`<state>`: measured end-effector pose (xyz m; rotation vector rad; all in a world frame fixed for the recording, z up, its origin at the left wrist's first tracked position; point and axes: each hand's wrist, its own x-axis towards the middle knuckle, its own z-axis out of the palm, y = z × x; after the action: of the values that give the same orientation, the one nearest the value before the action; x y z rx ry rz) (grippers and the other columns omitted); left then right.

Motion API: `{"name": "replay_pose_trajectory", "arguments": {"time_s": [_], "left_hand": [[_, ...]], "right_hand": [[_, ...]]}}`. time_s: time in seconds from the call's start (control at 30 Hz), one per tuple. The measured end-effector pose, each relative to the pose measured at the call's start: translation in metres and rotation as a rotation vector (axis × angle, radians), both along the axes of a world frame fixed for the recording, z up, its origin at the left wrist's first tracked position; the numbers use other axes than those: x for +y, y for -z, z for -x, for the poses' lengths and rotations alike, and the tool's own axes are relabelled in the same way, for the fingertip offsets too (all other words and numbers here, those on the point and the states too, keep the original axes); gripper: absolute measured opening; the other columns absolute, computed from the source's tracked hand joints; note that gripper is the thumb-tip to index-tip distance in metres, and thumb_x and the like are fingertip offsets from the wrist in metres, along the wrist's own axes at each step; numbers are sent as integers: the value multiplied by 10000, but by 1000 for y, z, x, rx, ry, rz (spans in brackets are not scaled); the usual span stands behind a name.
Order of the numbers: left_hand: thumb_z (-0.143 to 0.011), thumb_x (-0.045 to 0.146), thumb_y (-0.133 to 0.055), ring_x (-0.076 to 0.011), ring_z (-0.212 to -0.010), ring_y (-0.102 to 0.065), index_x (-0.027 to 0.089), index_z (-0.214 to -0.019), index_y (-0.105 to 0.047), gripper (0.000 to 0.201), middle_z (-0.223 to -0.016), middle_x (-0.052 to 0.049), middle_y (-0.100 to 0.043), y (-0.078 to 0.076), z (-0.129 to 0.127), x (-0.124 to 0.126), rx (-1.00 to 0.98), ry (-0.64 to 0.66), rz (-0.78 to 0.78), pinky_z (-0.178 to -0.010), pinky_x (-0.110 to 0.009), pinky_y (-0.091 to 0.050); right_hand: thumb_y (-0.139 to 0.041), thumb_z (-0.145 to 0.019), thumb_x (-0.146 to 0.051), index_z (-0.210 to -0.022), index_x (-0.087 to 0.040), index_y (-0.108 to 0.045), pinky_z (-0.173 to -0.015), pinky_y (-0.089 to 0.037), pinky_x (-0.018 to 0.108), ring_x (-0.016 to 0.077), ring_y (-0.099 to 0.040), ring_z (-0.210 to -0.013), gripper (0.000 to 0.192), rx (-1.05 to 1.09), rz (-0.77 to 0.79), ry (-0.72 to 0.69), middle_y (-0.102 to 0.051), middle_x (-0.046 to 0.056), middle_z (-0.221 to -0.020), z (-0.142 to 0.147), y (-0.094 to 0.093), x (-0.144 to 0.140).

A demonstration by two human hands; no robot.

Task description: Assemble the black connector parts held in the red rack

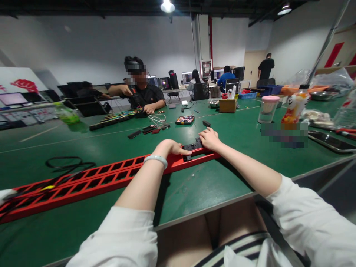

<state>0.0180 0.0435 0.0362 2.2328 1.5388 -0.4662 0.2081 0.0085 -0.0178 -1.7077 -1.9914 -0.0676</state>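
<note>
A long red ladder-like frame lies slantwise across the green table, with two rows of slots along it. At its right end sits a black block-shaped part. My left hand, a pale bangle on its wrist, is closed at the left side of this part, with the thumb stretched along its near side and the other fingers mostly hidden. At the part's right end, my right hand has its fingers bent down and pressed on it. A small black piece lies just beyond my right hand.
Black cable lies over the frame's left part. Beyond are loose dark pieces and a small tray. A cup, bottle and phone stand or lie right. Across the table, a person holds a power tool.
</note>
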Motion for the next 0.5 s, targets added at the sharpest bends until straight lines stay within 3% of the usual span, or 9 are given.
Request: {"name": "replay_pose_trajectory", "arguments": {"time_s": [0.13, 0.3, 0.5], "left_hand": [[-501, 658, -615, -348, -1078, -435, 156, -1138, -529, 816, -1196, -150, -503, -4, -11, 0, 99, -123, 84, -862, -440, -339], [-508, 642, -636, -379, -1057, -415, -3, -1065, -539, 858, -1093, -246, -535, -6, -17, 8, 193, -241, 68, -870, -540, -278], [-507, 682, -600, -406, -1112, -370, -28, -1042, -547, 891, -1034, -244, -571, 3, -7, 12, 77, -262, -20, -920, -526, -236]], "right_hand": [[-276, -871, -373, -1083, -252, -554, -934, -225, 488, 270, -206, -1225, 370, -13, 27, 12, -485, 63, -1198, 1, -1, -4], [-285, -867, -381, -1082, -241, -553, -923, -223, 505, 280, -198, -1230, 370, -10, 23, 19, -466, 82, -1212, 0, -1, -6], [-330, -859, -326, -1067, -194, -560, -939, -188, 490, 274, -214, -1223, 338, 18, -209, -48, -476, 104, -1196, 7, -9, -18]]}}
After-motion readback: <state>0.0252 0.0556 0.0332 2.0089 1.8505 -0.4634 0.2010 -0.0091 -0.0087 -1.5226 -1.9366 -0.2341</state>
